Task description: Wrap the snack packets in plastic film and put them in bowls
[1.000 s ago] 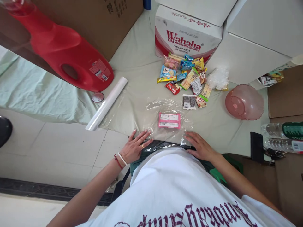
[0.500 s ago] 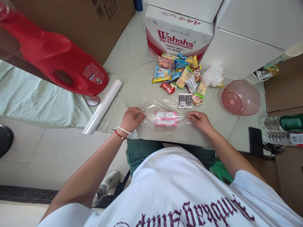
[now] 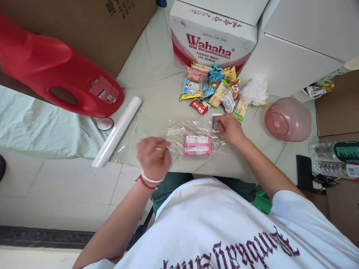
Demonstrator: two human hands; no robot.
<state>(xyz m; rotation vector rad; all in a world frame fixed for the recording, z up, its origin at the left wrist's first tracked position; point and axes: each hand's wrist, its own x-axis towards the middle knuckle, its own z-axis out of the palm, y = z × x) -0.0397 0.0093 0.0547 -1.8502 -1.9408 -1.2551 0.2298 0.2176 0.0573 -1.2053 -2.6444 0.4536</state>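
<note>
A pink packet with white labels (image 3: 197, 144) lies on the cloth-covered table in front of me, within a crumpled sheet of clear plastic film (image 3: 175, 133). My left hand (image 3: 154, 157) is just left of the film, blurred by motion, with its fingers bent; whether it grips anything does not show. Over the small packets beyond the film is my right hand (image 3: 230, 129). Its bent fingertips touch a small grey-and-white packet (image 3: 214, 123), and the hand partly covers it. Their grip is hidden from above. A roll of plastic film (image 3: 117, 132) lies at the left.
Several wrapped snacks (image 3: 215, 87) are heaped before a Wahaha carton (image 3: 210, 41), beside crumpled clear plastic (image 3: 255, 91). A pink bowl (image 3: 298, 119) stands right. A large red jug (image 3: 84, 89) and a round lid (image 3: 105, 123) are left. Bottles (image 3: 332, 166) and a black phone (image 3: 304, 172) are far right.
Both hands have let go of the film's ends around the pink packet. My right hand has moved forward onto the small packets; my left hand has drawn slightly back toward me.
</note>
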